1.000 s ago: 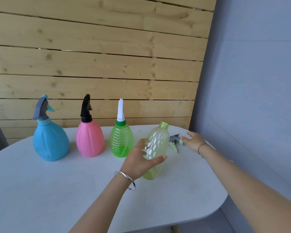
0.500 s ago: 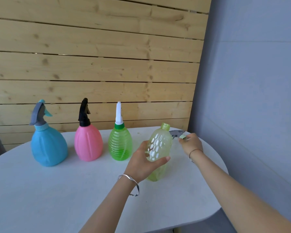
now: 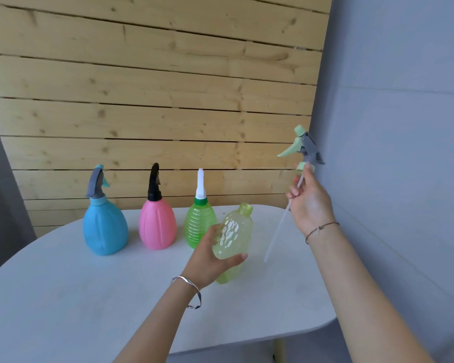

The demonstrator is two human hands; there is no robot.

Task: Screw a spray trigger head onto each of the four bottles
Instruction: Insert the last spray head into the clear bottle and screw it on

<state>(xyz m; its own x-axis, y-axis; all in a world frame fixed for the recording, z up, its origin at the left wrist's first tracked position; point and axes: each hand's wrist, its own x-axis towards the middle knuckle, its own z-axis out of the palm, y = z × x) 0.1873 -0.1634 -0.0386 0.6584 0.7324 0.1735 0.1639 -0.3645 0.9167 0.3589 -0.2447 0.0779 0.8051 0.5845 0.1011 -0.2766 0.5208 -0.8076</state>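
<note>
My left hand (image 3: 207, 260) grips a pale yellow-green bottle (image 3: 233, 237), tilted to the right, its threaded neck open. My right hand (image 3: 309, 203) holds a grey and light-green spray trigger head (image 3: 303, 149) up in the air, to the right of and above the bottle. Its white dip tube (image 3: 275, 234) hangs down past my palm toward the table. Three bottles stand in a row at the back with heads on them: blue (image 3: 105, 226), pink (image 3: 157, 225) and green (image 3: 198, 224).
The white rounded table (image 3: 63, 297) ends close on the right near a grey wall (image 3: 404, 127). A wooden plank wall (image 3: 142, 87) rises behind the bottles.
My right hand picked the trigger head up off the table and raised it high, with the dip tube now dangling. The left hand tilted the yellow-green bottle a little more.
</note>
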